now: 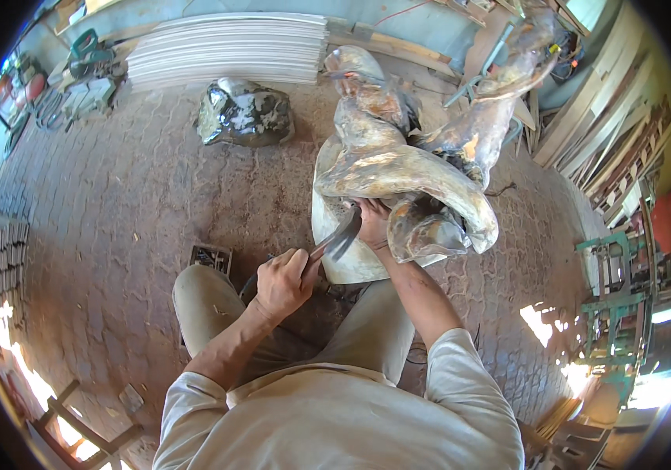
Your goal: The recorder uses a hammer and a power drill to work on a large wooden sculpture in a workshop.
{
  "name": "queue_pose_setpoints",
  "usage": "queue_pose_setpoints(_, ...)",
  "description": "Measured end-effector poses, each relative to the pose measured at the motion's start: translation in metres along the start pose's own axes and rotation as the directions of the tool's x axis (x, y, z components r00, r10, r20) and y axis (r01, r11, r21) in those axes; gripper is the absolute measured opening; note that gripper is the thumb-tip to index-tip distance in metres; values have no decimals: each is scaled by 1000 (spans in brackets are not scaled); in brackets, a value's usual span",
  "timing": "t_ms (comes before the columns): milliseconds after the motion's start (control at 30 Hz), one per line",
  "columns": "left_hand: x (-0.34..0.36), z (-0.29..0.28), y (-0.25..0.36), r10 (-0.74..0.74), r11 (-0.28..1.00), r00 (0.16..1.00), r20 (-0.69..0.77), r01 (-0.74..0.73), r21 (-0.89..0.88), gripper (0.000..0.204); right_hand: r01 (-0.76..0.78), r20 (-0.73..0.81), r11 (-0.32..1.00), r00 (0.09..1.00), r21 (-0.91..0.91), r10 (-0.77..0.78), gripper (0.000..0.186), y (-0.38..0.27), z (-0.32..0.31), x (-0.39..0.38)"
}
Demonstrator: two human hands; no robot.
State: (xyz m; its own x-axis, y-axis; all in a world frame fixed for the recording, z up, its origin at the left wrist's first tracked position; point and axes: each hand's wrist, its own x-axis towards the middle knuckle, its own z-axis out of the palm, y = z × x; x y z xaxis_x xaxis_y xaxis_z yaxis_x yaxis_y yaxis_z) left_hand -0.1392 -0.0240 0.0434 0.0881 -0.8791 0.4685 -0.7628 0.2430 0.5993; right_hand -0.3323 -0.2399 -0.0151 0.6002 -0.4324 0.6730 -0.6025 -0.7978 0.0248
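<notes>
Head view — left hand (283, 283) is gripping a hammer-like tool (344, 236) beside the sculpture's (410, 174) near left.
Right hand (374, 225) is resting under its curve, grip unclear — a glancing stroke could be catching those fingers.

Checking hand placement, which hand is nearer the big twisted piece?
Right. Your right hand is at the near side of the twisted piece; the left hand, gripping a hammer-like tool, is apart, to its left.
</notes>
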Motion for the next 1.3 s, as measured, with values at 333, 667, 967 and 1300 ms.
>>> queue_pose_setpoints(333, 8, 38, -11, -249, 967, 967, 61, 245, 66, 13, -103, 109, 994, 989, 47, 98, 32, 6, 14, -11)
queue_pose_setpoints(667, 12, 48, -10, -169, 985, 985, -45, 170, 19, 24, -29, 81, 998, 996, -46, 33, 25, 7, 18, -15)
queue_pose_setpoints(967, 1, 49, 1, -159, 986, 987, -21, 157, -53, 21, -120, 69, 990, 991, 80, 114, 30, 4, 14, -8)
queue_pose_setpoints(1300, 9, 23, 12, -453, 879, 880, 144, 468, -94, 23, -263, 315, 960, 923, 98, 220, 38, 12, 20, -12)
